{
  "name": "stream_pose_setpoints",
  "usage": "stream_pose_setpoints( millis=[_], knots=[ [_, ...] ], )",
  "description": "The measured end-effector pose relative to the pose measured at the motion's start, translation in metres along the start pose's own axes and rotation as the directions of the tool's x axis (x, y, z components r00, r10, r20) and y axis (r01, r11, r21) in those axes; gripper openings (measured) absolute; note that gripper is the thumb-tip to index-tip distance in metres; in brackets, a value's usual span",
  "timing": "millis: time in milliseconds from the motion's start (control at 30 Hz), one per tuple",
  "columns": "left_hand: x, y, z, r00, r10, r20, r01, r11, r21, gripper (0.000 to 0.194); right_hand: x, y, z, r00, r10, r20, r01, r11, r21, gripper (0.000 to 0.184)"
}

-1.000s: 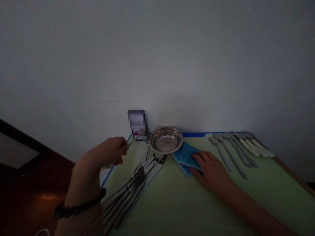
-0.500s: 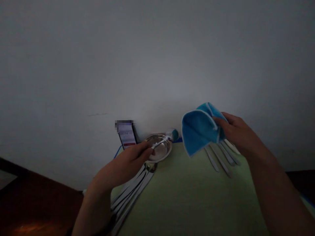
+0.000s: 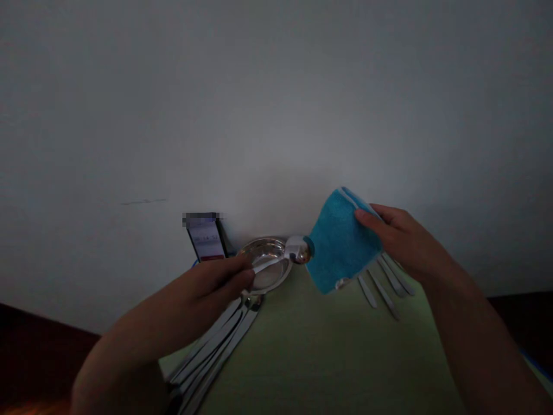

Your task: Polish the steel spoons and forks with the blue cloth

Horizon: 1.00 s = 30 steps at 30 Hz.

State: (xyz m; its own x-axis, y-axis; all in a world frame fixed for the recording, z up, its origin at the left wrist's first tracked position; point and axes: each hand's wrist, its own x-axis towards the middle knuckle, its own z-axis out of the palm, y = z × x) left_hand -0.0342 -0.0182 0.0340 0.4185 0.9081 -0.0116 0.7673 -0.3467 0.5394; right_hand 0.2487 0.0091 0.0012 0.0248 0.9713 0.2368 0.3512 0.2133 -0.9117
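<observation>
My left hand (image 3: 218,282) pinches the handle of a metal spoon (image 3: 289,253), whose bowl points right and hangs above the table. My right hand (image 3: 401,242) grips a folded blue cloth (image 3: 341,245) and holds it up, with the cloth's left edge touching or almost touching the spoon's bowl. A shiny steel bowl (image 3: 265,265) stands on the green table mat (image 3: 328,351) just behind my left fingers.
Several spoons (image 3: 216,351) lie bunched on the mat's left under my left arm. Several more pieces of cutlery (image 3: 384,285) lie in a row under my right hand. A phone (image 3: 206,239) leans against the white wall. Dark floor shows at the left.
My right hand picked the blue cloth up off the mat and brought it to the spoon's bowl. My left hand carried the spoon rightward over the steel bowl. The view shifted.
</observation>
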Motion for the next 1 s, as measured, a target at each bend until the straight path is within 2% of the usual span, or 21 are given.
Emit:
stream_pose_setpoints(
  millis=[133, 200, 267, 333, 400, 467, 533, 600, 700, 800, 900, 1000],
  knots=[
    [0.009, -0.004, 0.003, 0.994, 0.0, 0.107, -0.013, 0.993, 0.119, 0.031, -0.004, -0.007, 0.007, 0.998, -0.064, -0.011, 0.064, 0.997, 0.047, 0.033],
    [0.016, -0.002, 0.007, 0.995, 0.01, 0.095, -0.025, 0.987, 0.156, 0.032, -0.01, -0.014, 0.013, 0.985, -0.138, 0.101, 0.14, 0.99, -0.014, 0.033],
    [0.023, 0.002, 0.012, 0.996, 0.055, 0.07, -0.066, 0.983, 0.174, 0.031, -0.015, -0.021, 0.019, 0.938, -0.206, 0.279, 0.237, 0.968, -0.082, 0.035],
    [0.029, 0.006, 0.018, 0.996, 0.076, 0.038, -0.083, 0.971, 0.226, 0.031, -0.019, -0.024, 0.026, 0.893, -0.236, 0.384, 0.295, 0.95, -0.102, 0.043],
    [0.032, 0.008, 0.023, 0.996, 0.084, 0.027, -0.088, 0.957, 0.275, 0.031, -0.018, -0.023, 0.03, 0.885, -0.248, 0.395, 0.323, 0.937, -0.136, 0.043],
    [0.033, 0.009, 0.026, 0.994, 0.1, 0.034, -0.106, 0.95, 0.292, 0.032, -0.015, -0.018, 0.033, 0.894, -0.275, 0.353, 0.364, 0.906, -0.216, 0.03],
    [0.031, 0.011, 0.026, 0.993, 0.113, 0.026, -0.116, 0.943, 0.311, 0.033, -0.012, -0.013, 0.033, 0.893, -0.299, 0.336, 0.401, 0.867, -0.295, 0.028],
    [0.028, 0.012, 0.024, 0.993, 0.118, -0.005, -0.109, 0.929, 0.355, 0.033, -0.009, -0.01, 0.032, 0.885, -0.268, 0.381, 0.401, 0.854, -0.331, 0.033],
    [0.025, 0.014, 0.021, 0.99, 0.129, -0.056, -0.095, 0.905, 0.414, 0.03, -0.01, -0.011, 0.027, 0.84, -0.162, 0.518, 0.365, 0.875, -0.317, 0.031],
    [0.025, 0.015, 0.02, 0.985, 0.168, -0.036, -0.142, 0.917, 0.373, 0.03, -0.011, -0.016, 0.021, 0.799, -0.106, 0.592, 0.304, 0.92, -0.246, 0.03],
    [0.031, 0.016, 0.022, 0.979, 0.202, 0.006, -0.196, 0.947, 0.255, 0.035, -0.012, -0.019, 0.016, 0.802, -0.097, 0.589, 0.244, 0.954, -0.175, 0.031],
    [0.037, 0.015, 0.025, 0.985, 0.17, -0.001, -0.167, 0.967, 0.194, 0.037, -0.012, -0.018, 0.018, 0.845, -0.121, 0.521, 0.214, 0.969, -0.122, 0.029]
  ],
)
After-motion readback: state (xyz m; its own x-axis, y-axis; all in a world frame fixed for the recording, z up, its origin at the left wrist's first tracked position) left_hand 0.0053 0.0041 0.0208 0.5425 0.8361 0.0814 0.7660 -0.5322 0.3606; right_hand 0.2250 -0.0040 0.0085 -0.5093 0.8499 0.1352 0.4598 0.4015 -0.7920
